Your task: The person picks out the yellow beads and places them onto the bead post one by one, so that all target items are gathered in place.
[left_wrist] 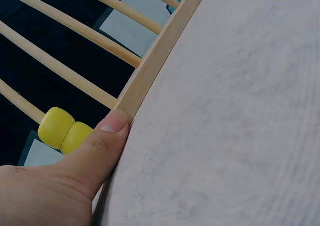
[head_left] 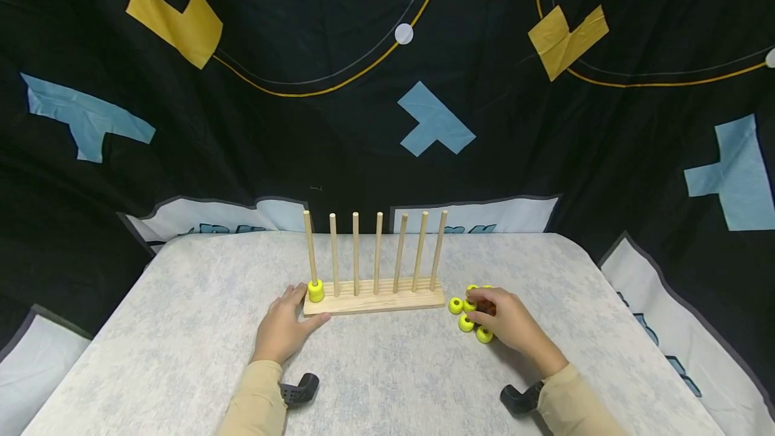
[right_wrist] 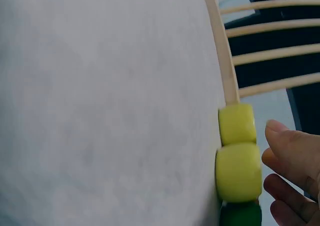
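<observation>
A wooden peg board (head_left: 381, 303) carries a row of upright dowels. Two yellow beads (left_wrist: 57, 128) are stacked on its leftmost dowel. My left hand (head_left: 283, 330) holds the board's left end, its thumb (left_wrist: 112, 123) along the front edge and the fingers around the side. Right of the board lies a cluster of loose yellow beads (head_left: 465, 323). Over this cluster is my right hand (head_left: 505, 320), thumb and fingers parted and slightly bent, with no bead seen between them. In the right wrist view its fingertips are beside a yellow bead (right_wrist: 239, 173).
The board and beads are on a pale mottled table (head_left: 375, 382). A dark green object (right_wrist: 241, 215) shows low in the right wrist view. Behind the table hangs a black cloth (head_left: 339, 147) with yellow and blue shapes. Each wrist wears a black device (head_left: 300, 390).
</observation>
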A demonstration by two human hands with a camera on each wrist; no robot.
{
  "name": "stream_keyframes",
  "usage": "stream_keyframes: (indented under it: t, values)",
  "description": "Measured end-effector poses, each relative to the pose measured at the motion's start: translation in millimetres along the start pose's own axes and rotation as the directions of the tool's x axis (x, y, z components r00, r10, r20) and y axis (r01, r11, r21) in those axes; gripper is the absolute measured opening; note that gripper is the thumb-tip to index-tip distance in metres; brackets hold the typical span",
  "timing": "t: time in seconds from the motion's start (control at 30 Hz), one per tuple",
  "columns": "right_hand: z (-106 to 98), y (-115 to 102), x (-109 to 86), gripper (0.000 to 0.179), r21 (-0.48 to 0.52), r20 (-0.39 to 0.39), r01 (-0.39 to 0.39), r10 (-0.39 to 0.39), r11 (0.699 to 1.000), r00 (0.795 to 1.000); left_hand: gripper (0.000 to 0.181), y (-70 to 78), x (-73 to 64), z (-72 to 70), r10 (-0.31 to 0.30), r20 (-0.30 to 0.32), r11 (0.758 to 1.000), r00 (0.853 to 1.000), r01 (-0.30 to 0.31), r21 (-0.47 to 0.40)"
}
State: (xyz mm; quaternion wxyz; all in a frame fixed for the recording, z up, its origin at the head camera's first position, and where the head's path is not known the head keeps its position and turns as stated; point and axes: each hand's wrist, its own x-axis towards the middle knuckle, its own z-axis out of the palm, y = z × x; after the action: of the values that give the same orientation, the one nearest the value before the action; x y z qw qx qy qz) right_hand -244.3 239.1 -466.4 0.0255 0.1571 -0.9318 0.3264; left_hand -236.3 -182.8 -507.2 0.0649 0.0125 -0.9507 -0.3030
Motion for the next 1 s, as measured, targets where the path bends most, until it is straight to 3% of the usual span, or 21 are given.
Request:
stream_keyframes:
  t: [0.6,1.0]
  values:
    - [11,-2,22.4,0.048,-0.043,0.046,0.001,0.001,0.999,0.999,0.091,-0.4,-0.8,0.7,0.011,-0.017,1.0,1.0,-0.011,-0.009]
    - [14,-6,28.4,0.037,-0.105,0.057,0.024,-0.018,0.994,0.998,0.09,1.5,-1.0,-0.2,0.013,-0.016,1.0,1.0,-0.013,-0.003]
